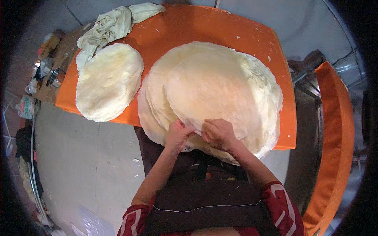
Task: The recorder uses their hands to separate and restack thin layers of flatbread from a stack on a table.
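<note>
A large, overlapping pile of thin pale flatbread sheets (256, 90) covers the middle and right of the orange-covered table (204, 21). My left hand (178, 135) pinches the front edge of the top sheet (201, 90). Just right of it, my right hand (218, 133) grips that same edge with curled fingers, lifting it slightly. Both hands sit over the near part of the pile. A smaller stack of similar round sheets (108, 80) lies to the left, beside a crumpled pale cloth (106, 29).
A metal container (57, 78) and small clutter sit on a wooden surface (47, 94) beyond the table's left end. An orange padded piece (330, 149) stands at the right. A plastic sheet (94, 224) lies on the floor at lower left.
</note>
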The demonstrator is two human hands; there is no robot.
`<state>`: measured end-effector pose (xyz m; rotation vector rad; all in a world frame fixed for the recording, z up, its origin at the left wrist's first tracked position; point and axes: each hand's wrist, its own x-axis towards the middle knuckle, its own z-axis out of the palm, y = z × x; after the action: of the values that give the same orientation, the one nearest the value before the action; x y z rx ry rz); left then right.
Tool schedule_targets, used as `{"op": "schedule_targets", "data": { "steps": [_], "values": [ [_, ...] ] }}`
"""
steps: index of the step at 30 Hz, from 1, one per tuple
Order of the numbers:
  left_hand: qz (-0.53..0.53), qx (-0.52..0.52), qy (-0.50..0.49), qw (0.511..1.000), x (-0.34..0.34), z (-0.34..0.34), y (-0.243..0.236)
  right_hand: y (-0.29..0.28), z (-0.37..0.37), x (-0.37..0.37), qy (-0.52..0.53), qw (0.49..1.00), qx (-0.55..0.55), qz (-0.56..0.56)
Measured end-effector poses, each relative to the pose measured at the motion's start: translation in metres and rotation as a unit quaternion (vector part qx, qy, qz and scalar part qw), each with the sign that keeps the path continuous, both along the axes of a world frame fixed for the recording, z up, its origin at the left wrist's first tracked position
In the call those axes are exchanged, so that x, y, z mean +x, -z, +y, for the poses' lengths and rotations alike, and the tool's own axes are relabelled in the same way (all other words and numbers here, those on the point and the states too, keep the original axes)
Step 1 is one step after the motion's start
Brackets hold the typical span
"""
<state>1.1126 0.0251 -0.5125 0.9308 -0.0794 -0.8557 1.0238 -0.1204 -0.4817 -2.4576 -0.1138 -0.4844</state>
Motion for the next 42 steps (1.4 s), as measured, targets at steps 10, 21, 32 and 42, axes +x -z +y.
{"op": "schedule_targets", "data": {
  "steps": [10,21,32,42],
  "values": [
    [-0.015,0.117,-0.015,0.993,0.003,0.003,0.003,-0.041,-0.049,0.036,0.218,0.958,0.097,0.158],
    [0.077,0.012,-0.099,0.992,0.031,0.003,0.024,-0.099,-0.201,0.102,0.169,0.972,0.14,0.088],
    [0.031,0.055,-0.144,0.988,0.028,-0.002,0.053,-0.369,-0.309,0.093,0.296,0.936,-0.111,-0.156],
    [-0.471,0.365,-0.085,0.798,0.043,-0.001,-0.037,-0.127,-0.145,0.065,-0.01,0.965,-0.235,0.113]
  ]
}}
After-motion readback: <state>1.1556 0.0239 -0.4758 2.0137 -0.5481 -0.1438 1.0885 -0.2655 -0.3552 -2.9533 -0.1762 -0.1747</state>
